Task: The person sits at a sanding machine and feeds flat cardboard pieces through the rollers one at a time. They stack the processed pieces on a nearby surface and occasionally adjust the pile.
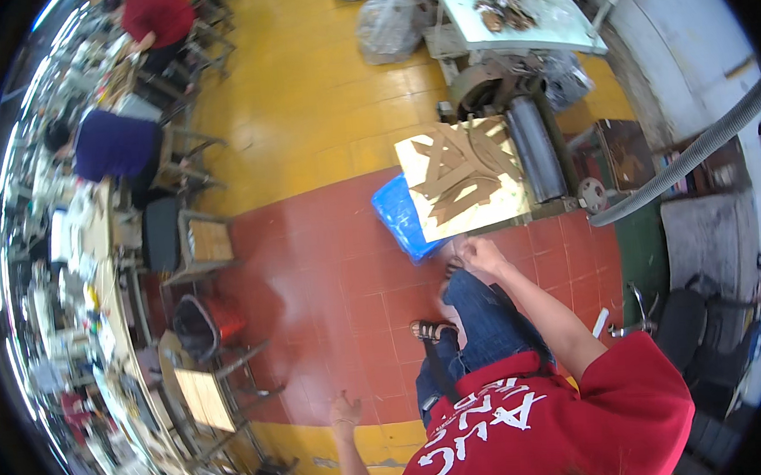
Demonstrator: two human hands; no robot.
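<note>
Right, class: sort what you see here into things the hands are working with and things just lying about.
In use: right hand; tan cut pieces; yellow board; blue sheet; roller machine.

Lying about: plastic bags; red bin; wooden stool; grey hose.

Tan cut pieces [457, 176] lie flat and overlapping on a pale board [417, 161] (its near edge tilted).

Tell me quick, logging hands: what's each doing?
Left hand: open, empty, held out over the floor.
Right hand: at the board edge; grip cannot be told.
</note>
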